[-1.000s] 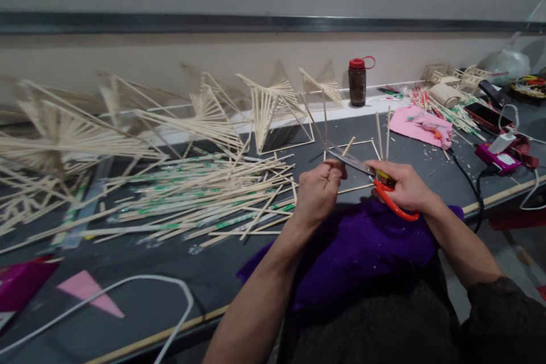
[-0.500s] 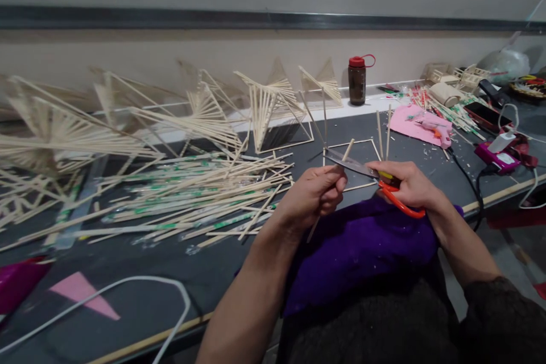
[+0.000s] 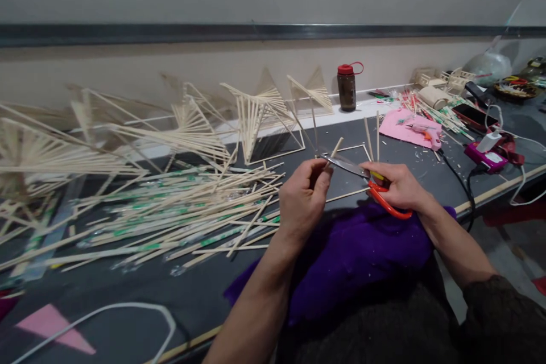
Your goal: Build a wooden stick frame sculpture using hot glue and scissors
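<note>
My left hand (image 3: 303,193) is closed on a thin wooden stick (image 3: 338,145), whose upper end pokes out above the fingertips. My right hand (image 3: 398,185) grips scissors (image 3: 350,167) with red handles. Their blades reach left across the stick, close to my left fingertips; whether they bite into the wood I cannot tell. Behind both hands stands a square stick frame (image 3: 350,195) with thin sticks (image 3: 377,136) rising from its corners, partly hidden by my hands. Purple cloth (image 3: 367,261) covers my lap below.
Many loose sticks (image 3: 222,205), some in plastic sleeves, lie to the left. Twisted stick structures (image 3: 262,108) line the wall. A bottle (image 3: 347,91) stands behind. At right are a glue gun (image 3: 426,132) on pink felt (image 3: 390,125), a purple box (image 3: 486,158) and cables.
The view has swung slightly right and up. My left hand has turned, showing more of its back, and the stick's lower end is now hidden. The scissors remain across the stick.
</note>
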Demonstrator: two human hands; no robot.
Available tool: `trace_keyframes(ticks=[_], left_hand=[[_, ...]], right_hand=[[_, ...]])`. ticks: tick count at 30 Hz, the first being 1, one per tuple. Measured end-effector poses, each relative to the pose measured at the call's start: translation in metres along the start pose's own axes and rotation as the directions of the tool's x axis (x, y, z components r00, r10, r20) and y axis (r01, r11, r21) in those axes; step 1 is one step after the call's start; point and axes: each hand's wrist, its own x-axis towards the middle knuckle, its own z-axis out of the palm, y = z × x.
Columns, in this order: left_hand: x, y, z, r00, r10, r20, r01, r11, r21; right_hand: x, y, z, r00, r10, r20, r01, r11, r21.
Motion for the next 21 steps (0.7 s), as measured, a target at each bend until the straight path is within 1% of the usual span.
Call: trace_keyframes(ticks=[1,2,8,12,16,19,21], left_hand=[[-0.001,-0.001,0.001,0.999,0.029,-0.043,-0.028,0.999,0.037],[-0.002,-0.001,0.001,0.997,0.043,-0.063,-0.04,0.998,0.056],[-0.005,-0.002,0.004,0.999,0.031,-0.025,-0.031,0.999,0.025],[-0.006,0.0,0.005,0.997,0.062,-0.044,-0.06,0.997,0.055],[-0.007,-0.004,0.007,0.987,0.151,-0.061,-0.143,0.982,0.127],[-0.008,-0.009,0.01,0.977,0.209,-0.031,-0.2,0.962,0.184],[-0.009,-0.011,0.011,0.977,0.215,-0.002,-0.209,0.953,0.221]], right_hand=[[0.0,0.0,0.0,1.0,0.003,-0.001,-0.003,1.0,-0.003],[0.0,0.0,0.0,1.0,0.006,-0.002,-0.006,1.0,-0.004],[-0.001,-0.001,0.0,1.0,0.009,-0.014,-0.009,1.0,-0.004],[-0.002,-0.002,0.0,1.0,-0.001,-0.015,0.001,1.0,0.009],[-0.002,-0.003,-0.002,0.999,0.013,0.038,-0.014,0.999,0.029],[-0.002,-0.004,-0.004,0.996,0.045,0.077,-0.047,0.999,0.025],[-0.002,-0.004,-0.004,0.994,0.052,0.095,-0.055,0.998,0.022]])
